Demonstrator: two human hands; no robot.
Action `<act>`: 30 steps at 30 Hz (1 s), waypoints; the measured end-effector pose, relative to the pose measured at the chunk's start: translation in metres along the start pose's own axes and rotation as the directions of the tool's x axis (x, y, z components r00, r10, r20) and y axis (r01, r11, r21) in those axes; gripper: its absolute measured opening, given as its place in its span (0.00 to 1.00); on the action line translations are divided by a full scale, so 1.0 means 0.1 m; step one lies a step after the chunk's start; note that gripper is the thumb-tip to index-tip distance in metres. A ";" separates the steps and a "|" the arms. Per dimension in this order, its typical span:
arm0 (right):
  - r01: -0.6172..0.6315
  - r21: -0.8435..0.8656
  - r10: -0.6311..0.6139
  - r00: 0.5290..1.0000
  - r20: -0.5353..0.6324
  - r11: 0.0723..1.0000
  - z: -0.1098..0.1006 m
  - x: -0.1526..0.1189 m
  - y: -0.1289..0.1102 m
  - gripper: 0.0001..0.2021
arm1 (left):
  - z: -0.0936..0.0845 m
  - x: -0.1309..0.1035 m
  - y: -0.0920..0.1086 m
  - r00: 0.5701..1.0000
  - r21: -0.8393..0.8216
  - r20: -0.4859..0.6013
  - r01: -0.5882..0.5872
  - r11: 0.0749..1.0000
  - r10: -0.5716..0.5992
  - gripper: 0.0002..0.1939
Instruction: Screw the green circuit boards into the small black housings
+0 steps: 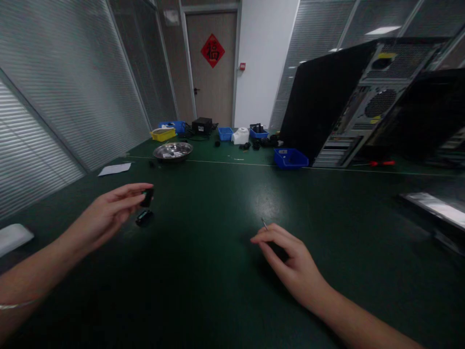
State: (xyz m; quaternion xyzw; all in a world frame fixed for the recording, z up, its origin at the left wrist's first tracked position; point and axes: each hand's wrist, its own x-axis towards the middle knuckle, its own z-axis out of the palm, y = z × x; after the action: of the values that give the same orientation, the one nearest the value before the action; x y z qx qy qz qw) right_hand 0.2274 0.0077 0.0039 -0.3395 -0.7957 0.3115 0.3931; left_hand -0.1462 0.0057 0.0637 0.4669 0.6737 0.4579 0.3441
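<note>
- Left hand (pixel 112 212) pinched one small dark part (pixel 147 198) between thumb and fingers, nearer than the metal bowl (pixel 173 151) and slightly left of it.
- One second dark piece (pixel 144 217) lay just below that grip, also on the bowl's near side.
- Right hand (pixel 288 257) held one thin metal rod (pixel 264 223) in narrowed fingertips, nearer than the bowl and well to its right.
- Good handling, as I judged it, called for a light grip on the part's edges and a steady rod, its tip in plain sight.
- Around the bowl were one paper sheet (pixel 115 169) to its left, one yellow tray (pixel 163 134) behind, and one deep-blue bin (pixel 290 159) well rightward.
</note>
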 end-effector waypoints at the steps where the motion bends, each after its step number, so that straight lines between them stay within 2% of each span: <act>1: -0.005 0.002 0.005 1.000 0.003 1.000 0.01 0.00 0.00 0.09 | -0.14 0.03 -0.05 0.999 0.048 -0.032 0.010 0.999 -0.009 0.19; 4: -0.012 0.006 0.012 1.000 0.010 1.000 0.02 -0.01 0.02 0.09 | -0.44 0.05 -0.23 0.996 0.202 -0.087 0.044 0.978 -0.027 0.22; 7: -0.019 0.003 0.019 1.000 0.017 1.000 0.02 -0.02 0.02 0.09 | -0.53 0.01 -0.39 0.994 0.353 -0.109 0.042 0.935 -0.003 0.23; 13: -0.021 -0.002 0.021 0.999 0.025 1.000 0.02 -0.03 0.00 0.09 | -0.47 0.00 -0.59 0.985 0.575 -0.112 -0.042 0.817 0.129 0.23; 21: -0.024 0.001 0.024 0.999 0.031 1.000 0.01 -0.03 -0.01 0.09 | -0.52 -0.03 -0.56 0.964 0.738 -0.099 -0.096 0.668 0.247 0.21; 25: -0.025 -0.003 0.025 0.999 0.039 1.000 0.01 -0.03 -0.02 0.09 | -0.47 -0.26 -0.47 0.960 0.748 -0.004 -0.182 0.638 0.279 0.22; 28: -0.021 -0.008 0.021 0.999 0.046 1.000 0.01 -0.03 -0.01 0.09 | -0.33 -0.54 -0.44 0.951 0.700 0.087 -0.270 0.661 0.297 0.20; 30: -0.012 -0.013 0.013 0.999 0.048 1.000 0.01 -0.03 0.00 0.09 | -0.23 -0.75 -0.47 0.927 0.671 0.162 -0.355 0.651 0.339 0.17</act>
State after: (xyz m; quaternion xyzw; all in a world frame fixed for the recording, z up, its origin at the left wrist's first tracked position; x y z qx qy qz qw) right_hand 0.2283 0.0051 0.0021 -0.3394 -0.8048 0.3167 0.3699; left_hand -0.1566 -0.0788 0.0304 0.6857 0.6892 0.2264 0.0593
